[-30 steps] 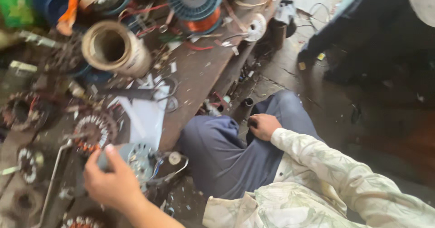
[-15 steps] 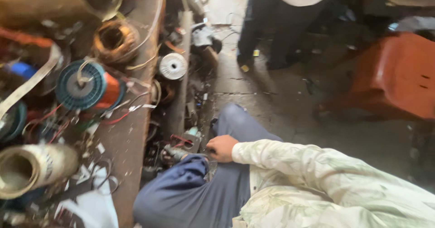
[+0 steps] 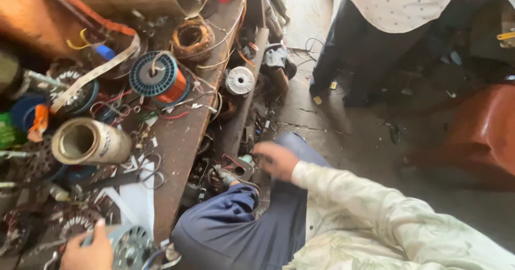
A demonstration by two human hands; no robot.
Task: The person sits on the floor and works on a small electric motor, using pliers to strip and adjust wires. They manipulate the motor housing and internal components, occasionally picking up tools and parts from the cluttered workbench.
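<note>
we are resting our left hand (image 3: 88, 251), fingers curled, on the round metal motor part (image 3: 126, 243) at the workbench (image 3: 182, 141) front edge. our right hand (image 3: 276, 160) is blurring beside the bench; its grip is unreadable. reaching blind could be snagging loose wires.
</note>
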